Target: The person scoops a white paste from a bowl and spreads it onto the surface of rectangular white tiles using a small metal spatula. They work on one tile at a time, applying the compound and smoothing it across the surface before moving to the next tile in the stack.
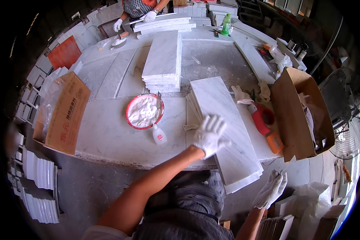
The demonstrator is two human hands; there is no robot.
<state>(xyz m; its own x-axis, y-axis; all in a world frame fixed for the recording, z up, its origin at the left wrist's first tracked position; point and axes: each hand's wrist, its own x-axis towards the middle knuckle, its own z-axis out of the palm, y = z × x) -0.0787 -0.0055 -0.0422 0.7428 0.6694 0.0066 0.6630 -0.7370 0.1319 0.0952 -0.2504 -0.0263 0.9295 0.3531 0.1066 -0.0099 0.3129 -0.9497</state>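
My left hand, in a white knit glove with fingers spread, is over a long stack of grey-veined white marble slabs. Whether its palm touches the top slab cannot be told. My right hand, also gloved, is low at the right, beside the slabs' near end, its fingers stretched out. A thin pale sliver shows just past its fingertips; I cannot tell if they touch it. Left of the slabs stand a red-rimmed bowl of white paste with a putty knife in it, and a small white squeeze bottle.
A taller marble stack stands mid-table. Cardboard boxes flank the table at left and right. Loose gloves, a red tool and an orange box lie at right. Across the table, a gloved co-worker handles slabs.
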